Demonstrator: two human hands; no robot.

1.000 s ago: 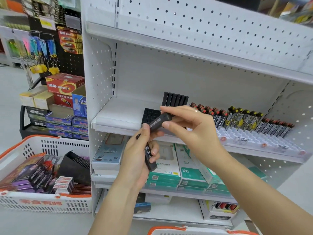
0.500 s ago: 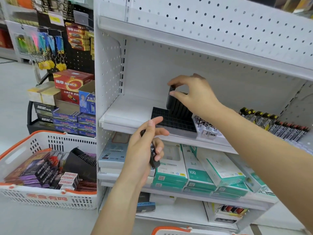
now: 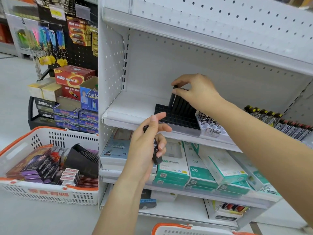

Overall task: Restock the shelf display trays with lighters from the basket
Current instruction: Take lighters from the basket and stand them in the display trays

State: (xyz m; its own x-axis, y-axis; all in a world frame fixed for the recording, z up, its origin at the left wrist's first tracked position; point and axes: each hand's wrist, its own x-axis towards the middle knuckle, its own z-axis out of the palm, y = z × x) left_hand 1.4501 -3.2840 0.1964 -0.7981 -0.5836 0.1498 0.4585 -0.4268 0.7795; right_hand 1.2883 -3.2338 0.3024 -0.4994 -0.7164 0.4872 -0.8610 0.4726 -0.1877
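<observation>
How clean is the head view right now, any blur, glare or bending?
Head view: even store lighting, no harsh glare; wide-angle lens bows the shelf edges toward the frame borders; the black lighter tray reads sharp, while print on the lighter in the left hand is too soft to read.

From my feed: both forearms bare to frame edge, no sleeves visible. Left hand (image 3: 145, 141) and right hand (image 3: 194, 92) w/o gloves, rings, watch; nails short, unpainted.
</observation>
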